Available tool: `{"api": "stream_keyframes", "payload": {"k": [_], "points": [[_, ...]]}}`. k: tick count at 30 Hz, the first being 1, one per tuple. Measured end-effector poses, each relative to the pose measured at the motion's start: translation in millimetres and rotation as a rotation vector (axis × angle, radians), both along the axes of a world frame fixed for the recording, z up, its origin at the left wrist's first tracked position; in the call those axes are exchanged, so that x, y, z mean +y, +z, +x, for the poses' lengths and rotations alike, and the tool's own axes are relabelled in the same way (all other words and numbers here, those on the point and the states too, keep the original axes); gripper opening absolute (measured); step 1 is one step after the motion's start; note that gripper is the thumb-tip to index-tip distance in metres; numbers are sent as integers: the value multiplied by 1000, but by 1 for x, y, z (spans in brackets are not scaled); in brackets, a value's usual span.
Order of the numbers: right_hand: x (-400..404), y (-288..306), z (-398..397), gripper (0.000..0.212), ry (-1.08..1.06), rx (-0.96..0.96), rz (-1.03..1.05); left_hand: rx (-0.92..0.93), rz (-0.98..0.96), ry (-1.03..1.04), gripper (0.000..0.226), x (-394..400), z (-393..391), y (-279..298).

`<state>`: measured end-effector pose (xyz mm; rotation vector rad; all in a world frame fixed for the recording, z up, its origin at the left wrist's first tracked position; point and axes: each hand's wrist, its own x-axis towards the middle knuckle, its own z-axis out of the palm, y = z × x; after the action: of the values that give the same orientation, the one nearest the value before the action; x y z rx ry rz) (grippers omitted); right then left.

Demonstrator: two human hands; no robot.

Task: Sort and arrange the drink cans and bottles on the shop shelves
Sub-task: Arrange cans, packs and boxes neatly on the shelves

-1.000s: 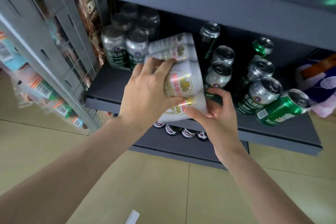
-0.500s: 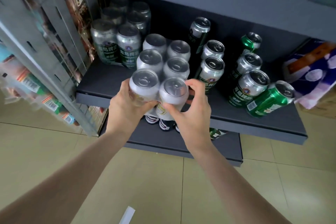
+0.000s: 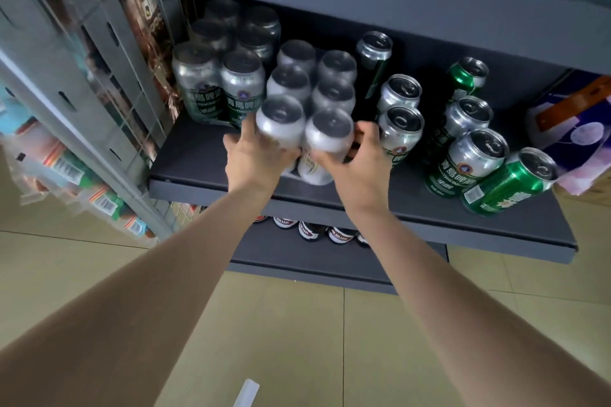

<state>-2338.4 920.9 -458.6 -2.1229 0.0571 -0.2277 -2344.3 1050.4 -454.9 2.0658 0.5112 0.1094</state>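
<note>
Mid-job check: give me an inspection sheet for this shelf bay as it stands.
Surface: dark shelf, another below.
Job's things: white six-pack upright on the shelf beside wrapped silver pack; loose cans to its right; green can at the front leans.
Clutter: paper scrap on floor.
Grippers: left hand and right hand grip the six-pack's front cans.
Cables: nothing seen.
Surroundings: tiled floor, hanging packets left.

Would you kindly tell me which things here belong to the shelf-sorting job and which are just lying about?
Part of the job:
- white six-pack, held by left hand and right hand
- wrapped silver-green pack
- loose cans
- shelf

Lying about:
- purple packet
- paper strip
</note>
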Motion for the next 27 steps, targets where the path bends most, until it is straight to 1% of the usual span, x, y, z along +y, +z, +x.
{"api": "stream_keyframes", "payload": {"k": [2, 5, 7, 9, 11, 13, 14, 17, 19, 21, 23, 25, 27], "points": [[7, -1, 20, 56, -24, 20, -38, -40, -40, 20, 66, 5, 11, -8], [14, 0, 44, 57, -39, 34, -131, -37, -43, -76, 62, 17, 9, -23], [16, 3, 54, 57, -54, 57, -207, 2, 30, -118, 63, 25, -1, -32], [15, 4, 61, 59, -64, 104, -253, 8, 80, -112, 63, 31, -12, -37], [12, 3, 60, 63, -42, 145, -214, 9, 121, -128, 63, 34, -25, -39], [6, -1, 44, 69, 8, 161, -146, 12, 203, -177, 63, 33, -39, -38], [-1, -4, 30, 70, 49, 157, -145, 10, 250, -201, 63, 32, -47, -37], [-31, -10, -22, 68, 197, 169, -275, 9, 370, -265, 61, 27, -78, -46], [-61, -17, -47, 66, 245, 199, -391, 87, 403, -290, 62, 20, -98, -57], [-96, -26, -63, 65, 221, 273, -474, 223, 407, -257, 64, 8, -122, -68], [-131, -24, -79, 64, 171, 351, -518, 290, 380, -213, 64, -7, -148, -71], [-163, -8, -98, 61, 147, 380, -544, 268, 387, -224, 62, -21, -169, -60], [-194, 26, -114, 57, 180, 382, -584, 187, 406, -262, 61, -37, -180, -33]]}}
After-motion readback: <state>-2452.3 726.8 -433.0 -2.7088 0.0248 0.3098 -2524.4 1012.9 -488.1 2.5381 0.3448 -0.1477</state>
